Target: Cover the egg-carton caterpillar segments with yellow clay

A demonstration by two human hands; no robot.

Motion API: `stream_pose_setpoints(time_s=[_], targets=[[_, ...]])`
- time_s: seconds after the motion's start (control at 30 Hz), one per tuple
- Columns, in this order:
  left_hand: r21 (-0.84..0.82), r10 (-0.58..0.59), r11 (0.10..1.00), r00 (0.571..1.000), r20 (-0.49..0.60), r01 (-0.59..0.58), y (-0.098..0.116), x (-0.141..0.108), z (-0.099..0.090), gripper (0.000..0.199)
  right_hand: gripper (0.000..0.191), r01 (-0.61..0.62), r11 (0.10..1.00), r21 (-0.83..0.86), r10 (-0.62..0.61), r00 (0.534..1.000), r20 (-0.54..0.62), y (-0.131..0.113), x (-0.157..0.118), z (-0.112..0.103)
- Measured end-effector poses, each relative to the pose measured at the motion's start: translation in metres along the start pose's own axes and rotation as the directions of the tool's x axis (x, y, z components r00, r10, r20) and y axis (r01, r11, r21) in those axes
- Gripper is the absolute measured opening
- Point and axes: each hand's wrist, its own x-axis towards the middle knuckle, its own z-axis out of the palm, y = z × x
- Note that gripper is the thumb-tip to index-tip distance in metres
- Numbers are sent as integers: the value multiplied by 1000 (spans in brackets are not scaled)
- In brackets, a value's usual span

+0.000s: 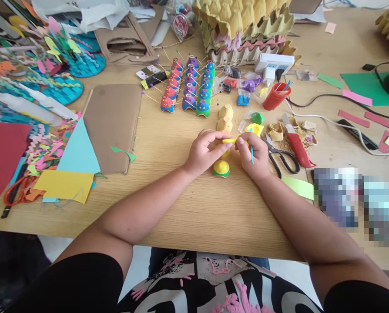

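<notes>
Pinches yellow clay point(228, 141) between closed fingertips of left hand point(202, 153) and right hand point(256, 158), also gripping a blue stick point(252, 155), above a carton strip point(226, 114) on the table point(181, 217); looks partway, coated up front, bare behind, apparently undecorated beside three finished rows point(189, 90).

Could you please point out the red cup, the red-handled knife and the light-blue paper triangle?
Red cup point(273, 99): head view, on its outer wall.
Red-handled knife point(299, 148): head view, on its handle.
Light-blue paper triangle point(79, 152): head view, on the middle of its face.
</notes>
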Motion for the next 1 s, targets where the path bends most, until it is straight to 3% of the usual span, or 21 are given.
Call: stream_pose_setpoints(time_s=[0.17, 0.3, 0.53, 0.67, 0.87, 1.0], targets=[[-29, 26, 999, 999, -45, -27, -2, 1, 1, 41, 68, -12, 999, 30, 12, 1000, -8, -4, 2, 1], [-53, -27, 998, 997, -77, 23, -4, 1, 1, 46, 73, -35, 999, 40, 35, 999, 4, -5, 4, 2], [-29, -63, 998, 997, -54, 62, -6, 3, -1, 40, 79, -71, 997, 32, 71, 997, 14, -3, 5, 4], [-62, -50, 997, 996, -78, 45, -9, 3, 0, 50, 79, -52, 998, 27, 52, 999, 11, -3, 5, 4], [-158, -129, 980, 991, -48, 120, -13, 1, 3, 60, 79, -61, 996, 67, 62, 998, -14, -6, 3, 3], [-205, -81, 976, 996, -21, 75, -18, -1, 6, 66, 80, -55, 994, 94, 58, 998, -29, -5, 3, 4]])
